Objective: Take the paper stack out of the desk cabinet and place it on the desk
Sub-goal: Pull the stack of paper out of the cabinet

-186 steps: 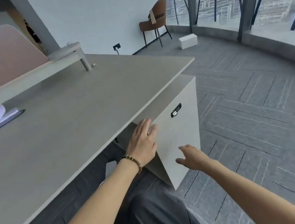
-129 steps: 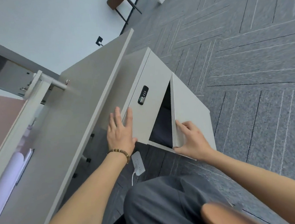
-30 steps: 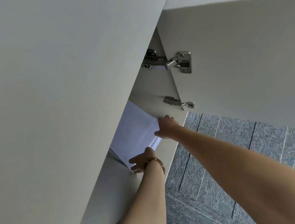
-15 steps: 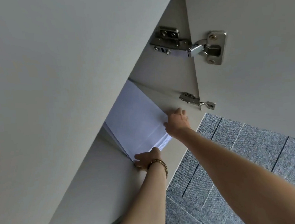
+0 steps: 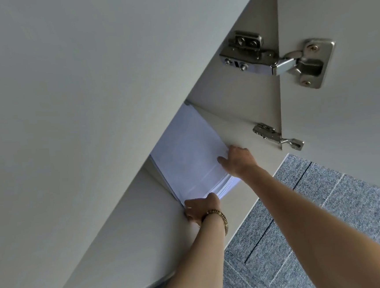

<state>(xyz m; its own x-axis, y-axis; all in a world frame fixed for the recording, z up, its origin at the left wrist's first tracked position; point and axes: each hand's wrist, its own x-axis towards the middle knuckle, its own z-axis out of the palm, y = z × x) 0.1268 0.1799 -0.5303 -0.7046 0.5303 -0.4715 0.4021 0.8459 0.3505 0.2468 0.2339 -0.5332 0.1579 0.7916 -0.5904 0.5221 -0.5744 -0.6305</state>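
Observation:
A white paper stack [image 5: 189, 157] lies on the floor of the open desk cabinet [image 5: 232, 108], its far part hidden behind the cabinet's front panel. My left hand [image 5: 200, 209], with a bead bracelet on the wrist, grips the stack's near-left corner. My right hand [image 5: 237, 160] holds the stack's right edge, thumb on top. The near edge of the stack juts a little past the cabinet's floor. The desk top is out of view.
The cabinet door [image 5: 344, 84] stands open at the right, held by two metal hinges [image 5: 276, 60]. A large pale panel [image 5: 78, 107] fills the left of the view. Grey carpet [image 5: 328, 212] shows below the door.
Both hands stay on the stack, which has slid slightly out toward me. The view has shifted a little, and the upper hinge has moved right in frame.

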